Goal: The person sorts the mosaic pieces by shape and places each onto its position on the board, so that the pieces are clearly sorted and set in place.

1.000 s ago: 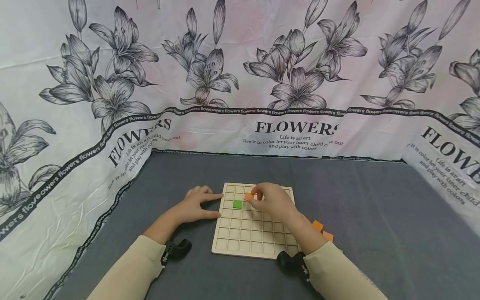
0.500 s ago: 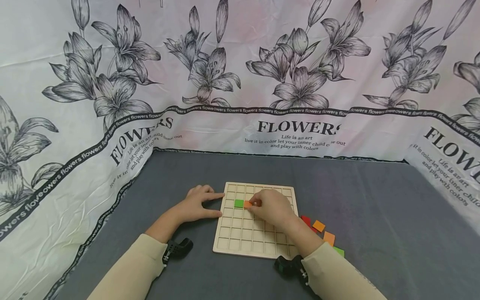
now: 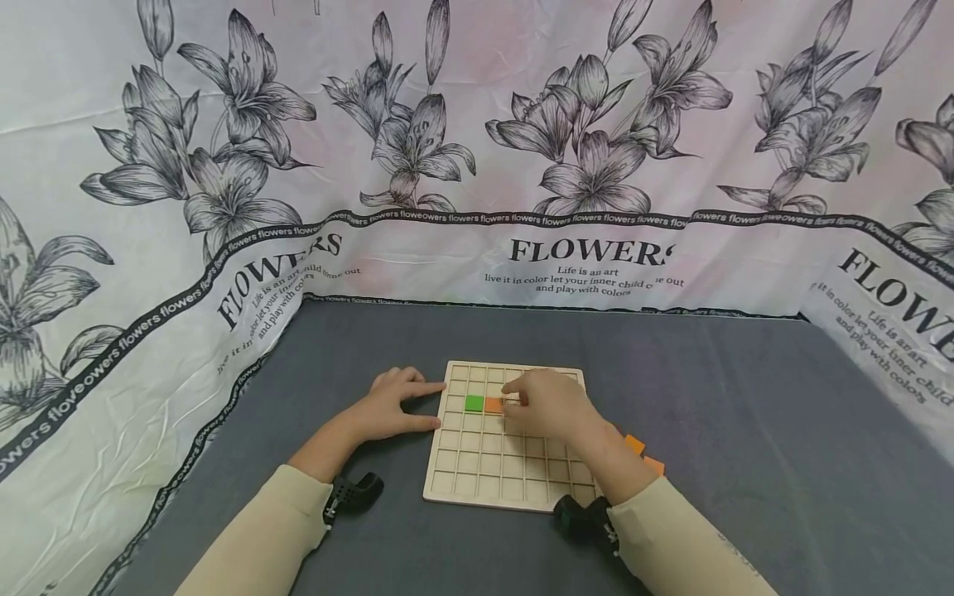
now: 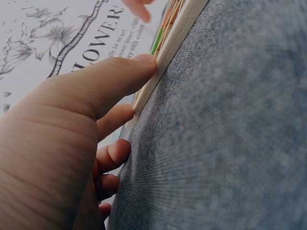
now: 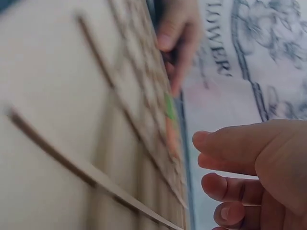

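A pale wooden grid board (image 3: 477,463) lies on the dark grey cloth. In its grid a green square tile (image 3: 474,403) and an orange square tile (image 3: 493,406) sit side by side. My left hand (image 3: 383,406) touches the board's left edge with thumb and forefinger stretched out; the left wrist view shows the thumb (image 4: 129,72) against the board's side. Just right of the orange tile, over the board, is my right hand (image 3: 551,406). In the right wrist view nothing is between its loosely bent fingers (image 5: 230,148), which stand apart from the tiles.
Loose orange tiles, one nearer (image 3: 654,465) and one farther (image 3: 633,444), lie right of the board, partly behind the right forearm. Grey cloth (image 3: 745,414) spreads around. A flower-printed sheet (image 3: 447,265) hangs behind and at the sides.
The right hand brought the orange tile toward me, from the row above to the square beside the green tile, then let it go. The left hand stays at the board's edge.
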Tool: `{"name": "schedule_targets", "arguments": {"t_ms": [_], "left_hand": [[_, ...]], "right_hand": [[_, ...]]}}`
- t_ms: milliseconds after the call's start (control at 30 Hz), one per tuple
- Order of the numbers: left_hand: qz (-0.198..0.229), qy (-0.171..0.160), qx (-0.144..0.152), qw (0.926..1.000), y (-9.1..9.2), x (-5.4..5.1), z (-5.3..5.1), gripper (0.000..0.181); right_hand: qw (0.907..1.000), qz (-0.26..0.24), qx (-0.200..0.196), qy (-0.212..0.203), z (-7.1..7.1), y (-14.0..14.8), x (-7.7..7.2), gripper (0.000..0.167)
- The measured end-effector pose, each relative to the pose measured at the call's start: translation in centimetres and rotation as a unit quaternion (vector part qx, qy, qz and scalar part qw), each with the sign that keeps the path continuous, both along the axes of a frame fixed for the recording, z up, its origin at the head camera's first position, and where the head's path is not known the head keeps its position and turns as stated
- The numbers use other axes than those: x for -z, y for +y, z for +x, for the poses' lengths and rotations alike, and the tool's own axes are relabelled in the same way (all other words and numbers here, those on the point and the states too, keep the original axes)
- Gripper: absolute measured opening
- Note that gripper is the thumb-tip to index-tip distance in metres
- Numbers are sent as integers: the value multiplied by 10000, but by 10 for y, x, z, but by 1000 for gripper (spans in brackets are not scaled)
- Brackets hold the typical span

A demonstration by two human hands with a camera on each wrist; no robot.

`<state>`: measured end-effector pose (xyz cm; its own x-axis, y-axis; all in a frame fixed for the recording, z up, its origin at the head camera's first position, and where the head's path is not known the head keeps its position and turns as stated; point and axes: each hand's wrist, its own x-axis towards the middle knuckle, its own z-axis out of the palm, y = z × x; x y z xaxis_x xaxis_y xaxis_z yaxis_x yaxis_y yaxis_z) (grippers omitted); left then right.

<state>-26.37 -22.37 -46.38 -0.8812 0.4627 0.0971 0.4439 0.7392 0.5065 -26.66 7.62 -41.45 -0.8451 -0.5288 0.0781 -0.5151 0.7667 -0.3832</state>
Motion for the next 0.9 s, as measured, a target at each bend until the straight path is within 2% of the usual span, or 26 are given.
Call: {"name": "schedule_targets", "arguments": {"t_ms": [100, 400, 633, 900], "left_hand": [[-4, 5, 11, 10000, 0, 0, 0, 66], [-28, -13, 24, 10000, 1, -3, -2, 66], [-27, -5, -10, 10000, 1, -2, -1, 66], [-5, -39, -25, 10000, 1, -2, 1, 66]], "right_hand": [[9995, -128, 160, -243, -5, 14, -11, 37], [9947, -490, 425, -801, -11, 55, -41, 46], [9909, -472, 549, -1132, -15, 77, -53, 45], [9880, -400, 860, -1220, -13, 104, -62, 46]]}}
